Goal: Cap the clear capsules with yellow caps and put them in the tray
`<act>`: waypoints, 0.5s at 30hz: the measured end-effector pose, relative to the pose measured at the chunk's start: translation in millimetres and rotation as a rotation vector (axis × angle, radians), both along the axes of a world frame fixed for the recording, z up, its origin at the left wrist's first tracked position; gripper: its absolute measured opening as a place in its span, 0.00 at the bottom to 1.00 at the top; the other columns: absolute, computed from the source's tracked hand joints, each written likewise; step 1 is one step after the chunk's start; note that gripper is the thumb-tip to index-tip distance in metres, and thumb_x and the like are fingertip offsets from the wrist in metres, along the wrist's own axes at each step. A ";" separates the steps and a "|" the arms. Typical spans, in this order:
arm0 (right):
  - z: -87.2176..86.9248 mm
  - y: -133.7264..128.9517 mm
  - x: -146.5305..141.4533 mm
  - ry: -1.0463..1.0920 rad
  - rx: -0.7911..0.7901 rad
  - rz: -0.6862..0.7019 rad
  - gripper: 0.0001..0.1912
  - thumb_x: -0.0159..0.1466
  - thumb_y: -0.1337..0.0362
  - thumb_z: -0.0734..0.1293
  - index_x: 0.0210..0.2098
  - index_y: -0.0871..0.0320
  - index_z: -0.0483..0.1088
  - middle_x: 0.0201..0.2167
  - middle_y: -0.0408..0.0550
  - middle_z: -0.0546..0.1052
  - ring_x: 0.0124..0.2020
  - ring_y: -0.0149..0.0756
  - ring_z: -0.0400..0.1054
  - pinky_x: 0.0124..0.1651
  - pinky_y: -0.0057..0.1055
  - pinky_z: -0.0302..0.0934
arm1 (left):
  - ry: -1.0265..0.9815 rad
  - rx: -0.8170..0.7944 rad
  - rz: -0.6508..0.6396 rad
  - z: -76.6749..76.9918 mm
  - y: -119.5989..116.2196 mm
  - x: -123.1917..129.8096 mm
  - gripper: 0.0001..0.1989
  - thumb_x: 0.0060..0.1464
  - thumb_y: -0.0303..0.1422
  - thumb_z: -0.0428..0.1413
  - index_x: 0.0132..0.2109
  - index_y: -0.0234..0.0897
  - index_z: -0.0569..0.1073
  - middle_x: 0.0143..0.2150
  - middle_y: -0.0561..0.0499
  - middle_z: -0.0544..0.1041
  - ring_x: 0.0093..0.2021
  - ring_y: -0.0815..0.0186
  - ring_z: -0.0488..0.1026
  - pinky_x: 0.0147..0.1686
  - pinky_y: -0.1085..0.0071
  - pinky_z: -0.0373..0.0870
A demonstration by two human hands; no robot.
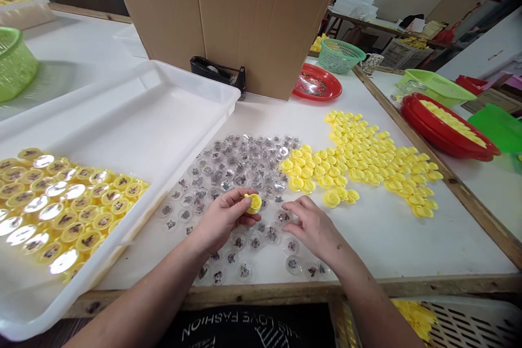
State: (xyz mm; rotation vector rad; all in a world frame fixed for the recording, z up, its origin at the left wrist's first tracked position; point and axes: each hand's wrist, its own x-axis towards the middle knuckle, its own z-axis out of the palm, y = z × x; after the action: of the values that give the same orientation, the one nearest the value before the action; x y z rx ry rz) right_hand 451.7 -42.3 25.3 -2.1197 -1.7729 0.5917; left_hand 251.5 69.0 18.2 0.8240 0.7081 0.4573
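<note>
The white tray (171,119) at the left of the white table (379,234) held rows of assembled yellow cups with clear printed lids (61,206), filling its near left corner; the remainder of the tray floor was bare. At the right, beyond the wooden edge strip, a red basin (411,119) held loose yellow pieces, and a green basket (438,86) sat behind it. A smaller green mesh basket (339,55) and a red plate (317,85) stood at the far side, beside a tall cardboard box (244,16) with a black tape dispenser (218,72) at its base. The left hand (222,218) pinched a yellow cup (253,203) between thumb and fingertips, just above the table surface. The cup was round with no marked long axis; its open face pointed up and slightly toward the right hand. The right hand (312,224) lay palm down with fingers loosely curled, fingertips touching a clear lid among the spread of clear printed lids (240,168); whether it gripped the lid could not be determined. A pile of loose yellow cups (367,157) lay just right of the lids, touching their edge. Nothing stood between the hands and either pile.
</note>
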 end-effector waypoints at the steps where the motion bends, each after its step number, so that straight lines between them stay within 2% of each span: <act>1: -2.1 0.7 -0.4 0.009 0.000 0.008 0.13 0.58 0.71 0.67 0.42 0.54 0.68 0.39 0.44 0.67 0.31 0.33 0.67 0.36 0.32 0.61 | -0.010 -0.016 0.008 0.1 -0.1 0.0 0.14 0.55 0.35 0.58 0.47 0.33 0.72 0.37 0.47 0.75 0.33 0.66 0.76 0.33 0.74 0.73; 4: -4.8 1.9 0.5 0.082 0.026 -0.017 0.09 0.56 0.72 0.68 0.36 0.56 0.68 0.35 0.43 0.67 0.28 0.32 0.66 0.34 0.32 0.61 | -0.040 -0.081 0.028 1.6 -0.3 0.1 0.14 0.57 0.32 0.54 0.49 0.31 0.72 0.38 0.44 0.76 0.34 0.64 0.77 0.33 0.73 0.74; 8: 5.6 0.4 -1.4 0.304 0.150 -0.032 0.11 0.56 0.71 0.70 0.37 0.55 0.68 0.33 0.42 0.70 0.31 0.33 0.66 0.33 0.30 0.62 | -0.047 -0.148 0.016 5.2 -2.9 1.5 0.14 0.58 0.27 0.52 0.51 0.29 0.71 0.38 0.42 0.77 0.34 0.63 0.77 0.35 0.72 0.75; 12: 19.4 1.4 -14.9 0.535 0.254 0.003 0.13 0.57 0.71 0.70 0.41 0.53 0.69 0.33 0.41 0.71 0.34 0.33 0.66 0.38 0.30 0.64 | -0.036 -0.167 -0.033 6.5 -8.5 3.9 0.16 0.56 0.26 0.55 0.52 0.30 0.70 0.35 0.45 0.77 0.32 0.66 0.77 0.35 0.73 0.75; 15: 24.4 6.8 -26.8 0.587 0.291 0.029 0.13 0.57 0.71 0.69 0.41 0.53 0.69 0.33 0.41 0.71 0.34 0.32 0.66 0.37 0.30 0.64 | -0.057 -0.144 -0.060 4.3 -11.8 4.6 0.19 0.52 0.31 0.60 0.51 0.32 0.71 0.35 0.46 0.78 0.31 0.67 0.76 0.32 0.74 0.74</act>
State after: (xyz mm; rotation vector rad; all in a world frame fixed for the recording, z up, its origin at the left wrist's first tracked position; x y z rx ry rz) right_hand 425.0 -35.5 49.7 -1.5230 -1.4505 0.8053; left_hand 256.1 57.2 22.4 0.6924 0.6542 0.3702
